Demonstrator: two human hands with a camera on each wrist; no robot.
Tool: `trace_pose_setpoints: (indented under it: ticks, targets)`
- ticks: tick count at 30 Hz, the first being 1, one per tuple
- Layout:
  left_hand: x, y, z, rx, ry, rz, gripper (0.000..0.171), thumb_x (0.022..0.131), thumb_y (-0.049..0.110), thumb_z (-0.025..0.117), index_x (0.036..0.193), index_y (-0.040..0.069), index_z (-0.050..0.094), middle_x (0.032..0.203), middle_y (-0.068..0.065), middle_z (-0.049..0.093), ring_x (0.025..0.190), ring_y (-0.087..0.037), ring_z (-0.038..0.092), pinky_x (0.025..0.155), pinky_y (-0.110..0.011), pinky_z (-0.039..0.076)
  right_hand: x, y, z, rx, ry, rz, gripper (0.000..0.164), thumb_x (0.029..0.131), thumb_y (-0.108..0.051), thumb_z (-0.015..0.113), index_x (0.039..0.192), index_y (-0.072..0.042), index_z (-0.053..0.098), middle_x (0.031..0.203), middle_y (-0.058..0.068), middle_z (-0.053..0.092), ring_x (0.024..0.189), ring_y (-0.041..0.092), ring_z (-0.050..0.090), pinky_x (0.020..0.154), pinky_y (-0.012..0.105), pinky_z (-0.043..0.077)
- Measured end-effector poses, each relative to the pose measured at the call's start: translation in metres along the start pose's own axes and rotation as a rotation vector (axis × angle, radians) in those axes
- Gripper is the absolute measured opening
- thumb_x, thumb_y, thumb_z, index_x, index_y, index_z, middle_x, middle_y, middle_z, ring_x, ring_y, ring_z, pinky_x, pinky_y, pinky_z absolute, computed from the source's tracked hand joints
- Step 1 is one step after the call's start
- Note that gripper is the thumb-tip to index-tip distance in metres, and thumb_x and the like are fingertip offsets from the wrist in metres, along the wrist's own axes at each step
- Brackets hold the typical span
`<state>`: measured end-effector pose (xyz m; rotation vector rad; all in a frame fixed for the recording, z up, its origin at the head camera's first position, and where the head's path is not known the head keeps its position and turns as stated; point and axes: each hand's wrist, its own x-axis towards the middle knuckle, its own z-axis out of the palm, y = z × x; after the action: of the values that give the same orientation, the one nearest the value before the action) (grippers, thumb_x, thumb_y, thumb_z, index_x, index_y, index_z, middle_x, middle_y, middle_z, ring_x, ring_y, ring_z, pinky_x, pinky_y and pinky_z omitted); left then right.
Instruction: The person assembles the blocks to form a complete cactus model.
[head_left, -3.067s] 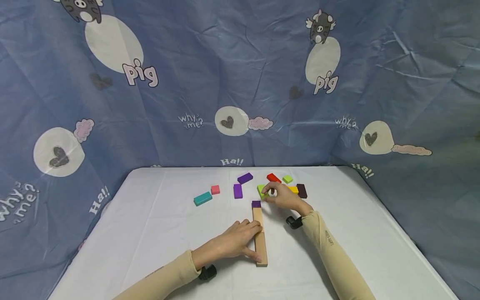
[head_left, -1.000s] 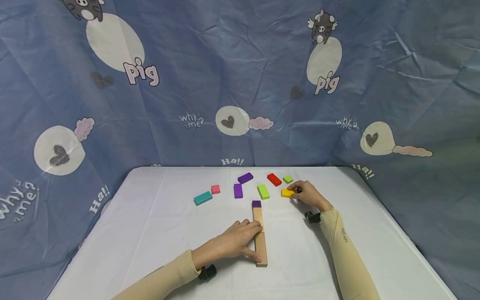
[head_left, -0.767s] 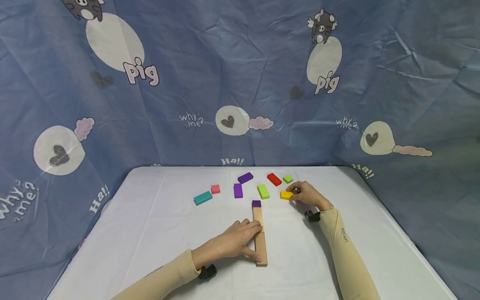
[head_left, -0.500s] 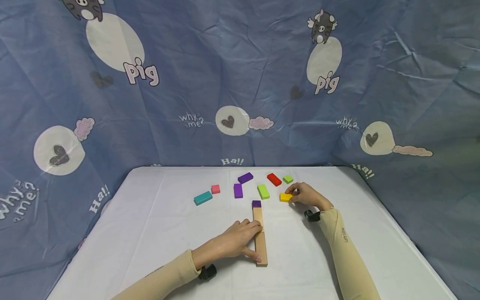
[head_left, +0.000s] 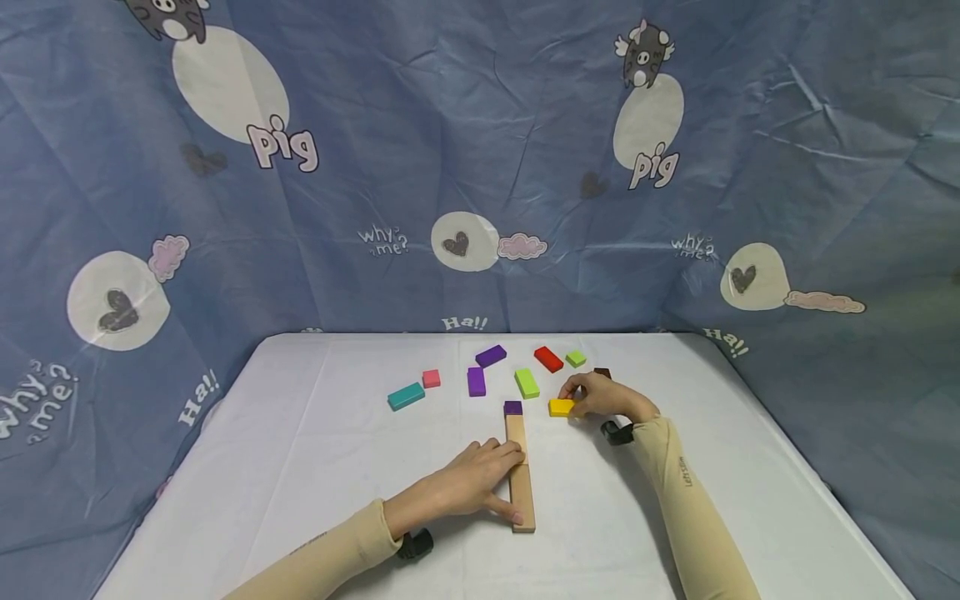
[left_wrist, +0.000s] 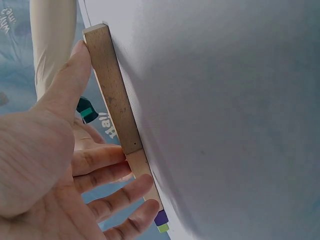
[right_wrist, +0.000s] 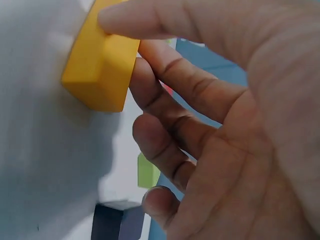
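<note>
A long wooden strip [head_left: 521, 487] lies on the white table [head_left: 300, 467], with a small purple block [head_left: 513, 408] at its far end. My left hand [head_left: 495, 482] rests on the strip with straight fingers, thumb [left_wrist: 70, 75] along its side [left_wrist: 112, 95]. To the right of the far end, my right hand [head_left: 576, 400] pinches a yellow block [head_left: 560, 407] that sits low on the cloth. In the right wrist view, thumb and fingers [right_wrist: 165, 95] clasp the yellow block [right_wrist: 100, 65].
Loose blocks lie across the far half of the table: teal [head_left: 406, 396], pink [head_left: 431, 378], two purple [head_left: 476, 381] [head_left: 491, 356], lime green [head_left: 527, 382], red [head_left: 548, 358], small green [head_left: 576, 357] and dark brown [head_left: 602, 372]. A blue printed curtain [head_left: 480, 167] surrounds the table.
My right hand left the lime green block, took the yellow block and moved it left and nearer, toward the strip's far end. The dark brown block has come into view. My left hand stayed still.
</note>
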<state>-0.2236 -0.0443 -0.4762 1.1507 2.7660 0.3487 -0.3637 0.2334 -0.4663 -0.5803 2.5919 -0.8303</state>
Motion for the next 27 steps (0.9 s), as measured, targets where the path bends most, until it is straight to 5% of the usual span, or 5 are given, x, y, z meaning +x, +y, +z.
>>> trace_pose_setpoints:
  ticks: [15,27]
  targets:
    - [0.000,0.002,-0.002,0.001,-0.016,-0.016,0.089,0.070,0.068,0.068,0.139,0.015,0.048,0.138,0.005,0.050,0.118,-0.014,0.049,0.100,-0.049,0.043,0.002,-0.024,0.013,-0.021,-0.092,-0.074,0.031,0.073,-0.008,0.080,0.101,-0.011,0.066,0.093,0.000,0.063,0.083,0.016,0.049,0.073,0.029,0.041]
    - [0.000,0.000,0.000,0.025,0.003,0.001,0.088,0.070,0.068,0.068,0.138,0.015,0.050,0.137,0.005,0.050,0.114,-0.014,0.049,0.091,-0.036,0.044,0.005,-0.030,0.021,-0.040,-0.120,-0.107,0.028,0.075,-0.009,0.079,0.100,-0.015,0.066,0.089,0.000,0.061,0.081,0.015,0.049,0.071,0.028,0.041]
